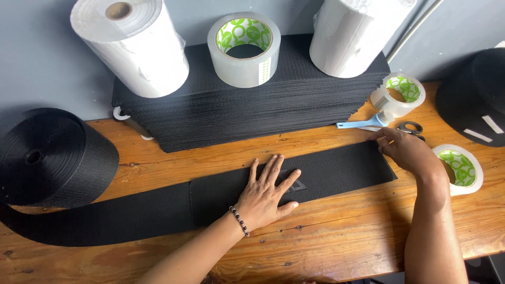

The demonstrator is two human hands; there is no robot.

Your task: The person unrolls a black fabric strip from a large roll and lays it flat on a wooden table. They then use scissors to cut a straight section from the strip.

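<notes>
A cut piece of black fabric lies flat on the wooden table, over the loose end of a wide black band. My left hand presses flat on the piece's middle, fingers spread, a bead bracelet on the wrist. My right hand rests at the piece's far right corner, fingertips on its edge. The band runs left to a big black roll.
A tall stack of black fabric pieces stands behind, with two white paper rolls and a clear tape roll on top. More tape rolls, a blue brush and scissors lie at right.
</notes>
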